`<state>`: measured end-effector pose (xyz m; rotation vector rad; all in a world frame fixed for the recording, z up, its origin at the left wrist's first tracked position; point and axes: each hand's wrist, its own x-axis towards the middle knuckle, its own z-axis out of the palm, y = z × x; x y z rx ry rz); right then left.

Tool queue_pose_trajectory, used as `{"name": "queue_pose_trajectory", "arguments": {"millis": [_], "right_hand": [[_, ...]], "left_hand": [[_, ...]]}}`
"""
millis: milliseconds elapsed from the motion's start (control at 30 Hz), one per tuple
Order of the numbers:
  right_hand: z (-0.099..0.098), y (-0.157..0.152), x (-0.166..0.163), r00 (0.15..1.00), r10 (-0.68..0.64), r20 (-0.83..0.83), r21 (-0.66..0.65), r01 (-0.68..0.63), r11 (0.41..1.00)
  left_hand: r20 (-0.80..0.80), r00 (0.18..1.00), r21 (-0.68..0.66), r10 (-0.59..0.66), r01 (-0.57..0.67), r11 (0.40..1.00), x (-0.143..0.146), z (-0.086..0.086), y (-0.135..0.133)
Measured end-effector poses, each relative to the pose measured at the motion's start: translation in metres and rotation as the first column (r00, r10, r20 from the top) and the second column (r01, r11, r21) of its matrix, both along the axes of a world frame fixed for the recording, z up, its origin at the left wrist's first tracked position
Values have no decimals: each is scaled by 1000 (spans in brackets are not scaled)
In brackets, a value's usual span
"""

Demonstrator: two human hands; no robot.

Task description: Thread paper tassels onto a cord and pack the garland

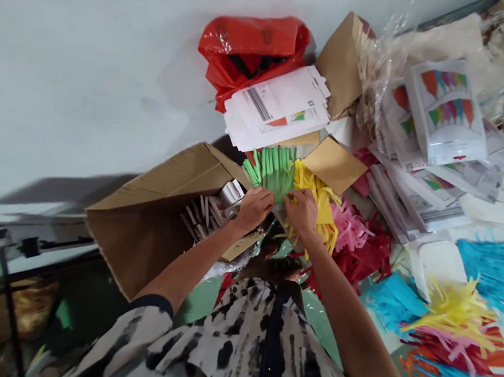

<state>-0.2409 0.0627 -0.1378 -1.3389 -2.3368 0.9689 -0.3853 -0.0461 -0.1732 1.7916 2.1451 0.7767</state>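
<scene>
Both hands are at the near edge of a green paper tassel fringe (279,168), whose cut strips point away from me. My left hand (255,206) has its fingers closed on the left end of that edge. On the other end, the fingers of my right hand (301,210) are pinched at the paper's corner. A yellow paper fringe (322,201) lies beside and partly behind my right hand. Pink fringe (351,227) and dark red fringe (366,257) lie further right. The fingertips are small in view and partly hidden.
An open cardboard box (148,222) with several thin packs inside stands left. Behind lie a red plastic bag (257,50), white printed sleeves (279,105) and a brown card (335,164). Packaged tassel boxes (445,112) are stacked right, above blue fringe (495,270) and other coloured fringes.
</scene>
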Motion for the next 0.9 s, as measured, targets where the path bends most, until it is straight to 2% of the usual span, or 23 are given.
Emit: {"name": "queue_pose_trajectory", "arguments": {"millis": [100, 200, 267, 367, 500, 567, 700, 900], "right_hand": [[-1, 8, 4, 988, -47, -146, -72, 37, 997], [5, 16, 11, 955, -97, -279, -121, 66, 991], [12, 20, 13, 945, -98, -311, -115, 65, 991], [26, 21, 11, 946, -41, -321, -68, 20, 998], [43, 24, 3, 925, 35, -377, -43, -55, 998], [47, 28, -2, 915, 64, -398, -47, -90, 995], [47, 38, -12, 894, 83, -441, -96, -139, 986], [55, 45, -32, 858, 77, -508, -182, -194, 964]], "left_hand": [[87, 988, 109, 124, -133, 985, 2, 3, -9], [252, 918, 203, 305, -359, 911, 2, 2, -21], [339, 860, 209, 381, -464, 861, 3, -3, -30], [425, 800, 187, 422, -534, 824, 9, -14, -39], [525, 730, 107, 437, -566, 818, 22, -21, -44], [534, 742, 97, 405, -529, 843, 27, -19, -43], [467, 814, 94, 344, -433, 897, 28, -15, -34], [460, 804, 70, 376, -455, 888, 16, -22, -12]]}}
